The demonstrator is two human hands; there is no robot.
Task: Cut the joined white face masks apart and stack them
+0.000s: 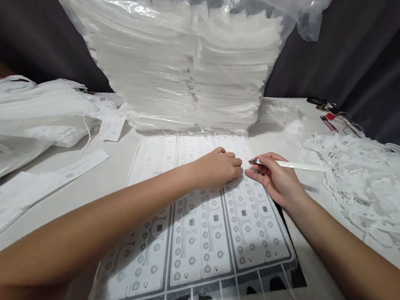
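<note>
A large translucent white sheet (226,249) printed with rows of grey circles and dark squares lies before me, divided into panels by dark gaps. Over its right-hand panel, my left hand (219,168) rests with its fingers curled down; whatever is under or in the fingertips is hidden. Just to the right, my right hand (278,178) pinches a slim white pen-like tool (302,166) with a dark pointed tip. The tip points left, close to my left fingers. The lower fingers of my right hand reach toward the sheet's right edge.
A tall stack of white sheets in a clear plastic bag (194,72) stands at the back. Tangled white strips (373,184) heap on the right. A full translucent bag (37,122) and printed strips (51,186) lie left. A black board (294,276) shows under the sheet.
</note>
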